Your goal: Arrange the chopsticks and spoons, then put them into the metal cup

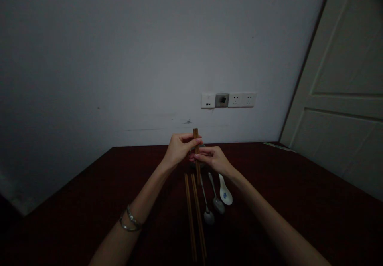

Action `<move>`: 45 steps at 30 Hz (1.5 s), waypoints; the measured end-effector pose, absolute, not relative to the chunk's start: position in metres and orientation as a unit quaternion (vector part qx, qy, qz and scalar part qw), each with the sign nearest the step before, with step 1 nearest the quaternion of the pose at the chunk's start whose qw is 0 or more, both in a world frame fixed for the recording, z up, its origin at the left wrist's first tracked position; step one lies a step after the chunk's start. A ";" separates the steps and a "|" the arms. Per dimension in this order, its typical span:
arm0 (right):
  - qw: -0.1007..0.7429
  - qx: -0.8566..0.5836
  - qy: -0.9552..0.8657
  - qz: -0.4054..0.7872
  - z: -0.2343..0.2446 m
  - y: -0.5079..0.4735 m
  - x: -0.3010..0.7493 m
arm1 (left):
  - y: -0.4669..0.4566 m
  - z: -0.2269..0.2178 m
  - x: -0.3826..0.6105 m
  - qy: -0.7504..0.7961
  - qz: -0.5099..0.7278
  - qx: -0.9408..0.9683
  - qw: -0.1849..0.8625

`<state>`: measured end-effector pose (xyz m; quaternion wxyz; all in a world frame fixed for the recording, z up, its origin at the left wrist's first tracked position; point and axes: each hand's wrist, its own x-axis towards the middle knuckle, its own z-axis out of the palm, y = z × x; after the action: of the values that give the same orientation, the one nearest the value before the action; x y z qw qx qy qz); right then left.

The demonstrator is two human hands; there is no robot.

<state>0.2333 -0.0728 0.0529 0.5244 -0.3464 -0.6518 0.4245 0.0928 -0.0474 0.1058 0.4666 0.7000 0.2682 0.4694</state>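
Observation:
My left hand [178,149] and my right hand [213,159] are raised together above the dark red table [299,202], both pinched on a pair of brown chopsticks [196,135] held nearly upright. The left fingers grip near the top end, the right fingers lower down. On the table below lie two more chopsticks [194,218] side by side, pointing away from me. Right of them lie two metal spoons [208,217] and a white ceramic spoon [225,192] with a blue mark. Something small and round sits hidden behind my hands.
A grey wall rises behind the table, with a row of white sockets and a switch plate [229,100]. A pale door [344,98] stands at the right. Bracelets [131,221] circle my left wrist.

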 end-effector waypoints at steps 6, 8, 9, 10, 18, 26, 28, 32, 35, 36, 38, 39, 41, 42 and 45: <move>0.533 -0.350 -0.643 0.424 0.052 -0.073 0.232 | -0.043 0.102 0.096 0.253 0.474 0.681 0.498; 0.540 -0.348 -0.636 0.428 0.053 -0.074 0.231 | -0.042 0.101 0.097 0.253 0.465 0.676 0.513; 0.543 -0.347 -0.632 0.430 0.053 -0.074 0.230 | -0.042 0.100 0.097 0.255 0.460 0.674 0.519; 0.545 -0.347 -0.629 0.432 0.052 -0.074 0.230 | -0.042 0.099 0.097 0.257 0.455 0.672 0.525; 0.520 -0.391 -0.660 0.375 0.059 -0.073 0.241 | -0.037 0.096 0.098 0.240 0.476 0.666 0.522; 0.604 -0.433 -0.655 0.137 0.097 -0.099 0.261 | -0.050 0.103 0.095 0.219 0.425 0.706 0.523; 0.601 -0.412 -0.676 0.111 0.105 -0.108 0.255 | -0.055 0.103 0.094 0.205 0.400 0.722 0.526; 0.602 -0.393 -0.692 0.069 0.110 -0.117 0.247 | -0.058 0.103 0.095 0.187 0.374 0.733 0.536; 0.606 -0.396 -0.687 0.060 0.107 -0.114 0.245 | -0.058 0.102 0.095 0.187 0.368 0.738 0.534; 0.608 -0.397 -0.685 0.057 0.105 -0.112 0.244 | -0.057 0.102 0.095 0.188 0.368 0.739 0.533; 0.613 -0.398 -0.681 0.049 0.102 -0.109 0.244 | -0.058 0.102 0.095 0.193 0.368 0.738 0.531; 0.616 -0.397 -0.679 0.046 0.101 -0.108 0.244 | -0.058 0.102 0.095 0.195 0.371 0.738 0.529; 0.618 -0.397 -0.677 0.044 0.100 -0.108 0.243 | -0.059 0.102 0.095 0.196 0.376 0.739 0.523; 0.617 -0.397 -0.678 0.044 0.100 -0.108 0.242 | -0.059 0.103 0.095 0.195 0.378 0.740 0.521; 0.613 -0.393 -0.685 0.040 0.102 -0.110 0.241 | -0.059 0.102 0.096 0.188 0.381 0.745 0.514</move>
<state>0.2408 -0.1105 0.1015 0.6127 -0.3926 -0.6847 0.0403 0.0956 -0.0592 0.1024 0.5145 0.7450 0.1881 0.3806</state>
